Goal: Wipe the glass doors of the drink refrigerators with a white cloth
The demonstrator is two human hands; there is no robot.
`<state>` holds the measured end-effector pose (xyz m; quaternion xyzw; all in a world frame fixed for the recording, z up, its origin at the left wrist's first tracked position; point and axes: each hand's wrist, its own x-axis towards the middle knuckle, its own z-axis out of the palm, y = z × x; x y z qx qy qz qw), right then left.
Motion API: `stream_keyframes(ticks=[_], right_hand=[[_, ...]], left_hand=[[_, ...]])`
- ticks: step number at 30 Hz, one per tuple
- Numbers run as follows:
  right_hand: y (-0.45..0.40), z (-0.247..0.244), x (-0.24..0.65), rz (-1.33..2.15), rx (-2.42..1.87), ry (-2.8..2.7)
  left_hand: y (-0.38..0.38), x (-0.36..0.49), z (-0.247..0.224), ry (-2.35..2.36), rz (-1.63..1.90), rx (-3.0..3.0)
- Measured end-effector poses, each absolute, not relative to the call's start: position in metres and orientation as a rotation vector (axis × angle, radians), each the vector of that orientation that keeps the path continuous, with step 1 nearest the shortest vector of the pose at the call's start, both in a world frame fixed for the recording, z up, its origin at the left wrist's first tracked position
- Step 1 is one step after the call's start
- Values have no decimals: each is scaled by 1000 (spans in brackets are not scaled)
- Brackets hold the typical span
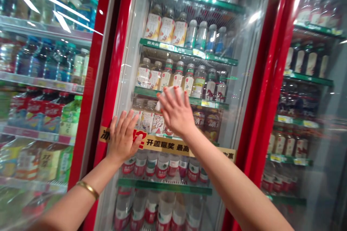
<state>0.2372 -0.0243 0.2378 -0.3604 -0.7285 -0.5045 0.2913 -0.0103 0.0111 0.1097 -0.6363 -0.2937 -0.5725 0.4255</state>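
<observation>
My right hand point(177, 113) lies against the glass door point(217, 122) of a red-framed drinks fridge, with a white cloth or tissue point(160, 105) under its fingers. Only the edges of the white piece show past the hand. Lower and to the left, my left hand point(123, 135) rests flat on the door with its fingers spread and nothing in it. It covers part of a gold strip with printed characters point(165, 146) that runs across the glass. Behind the door, bottled drinks point(177, 74) stand in rows on green-edged shelves.
A second fridge point(40, 90) with bottles and red packs is on the left, partly blurred. On the right stands another fridge point(298, 90) behind a red door frame point(265, 86). Ceiling lights reflect in the glass.
</observation>
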Motion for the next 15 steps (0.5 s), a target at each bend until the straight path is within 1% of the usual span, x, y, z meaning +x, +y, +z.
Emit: stream_keyframes(ticks=[2, 4, 6, 9, 11, 12, 13, 15], right_hand=[[-30, 206, 238, -1421, -762, -2161], [-37, 191, 267, -1445, -747, -2188], [-40, 208, 306, -1404, -887, -2037], [-33, 272, 331, -1216, -1250, -1547], [-24, 303, 307, -1170, -1306, -1408], [-21, 307, 286, -1196, -1284, -1436], [-18, 302, 263, -1238, -1224, -1526], [-16, 268, 225, -1324, -1010, -1826]], left_hand=[[11, -10, 110, -748, -1442, -1584], [12, -9, 109, -762, -1435, -1582], [12, -8, 109, -759, -1405, -1598], [12, -8, 109, -738, -1396, -1601], [11, -8, 109, -739, -1421, -1587], [11, -8, 110, -745, -1427, -1585], [11, -8, 110, -751, -1426, -1588], [11, -9, 110, -772, -1417, -1600]])
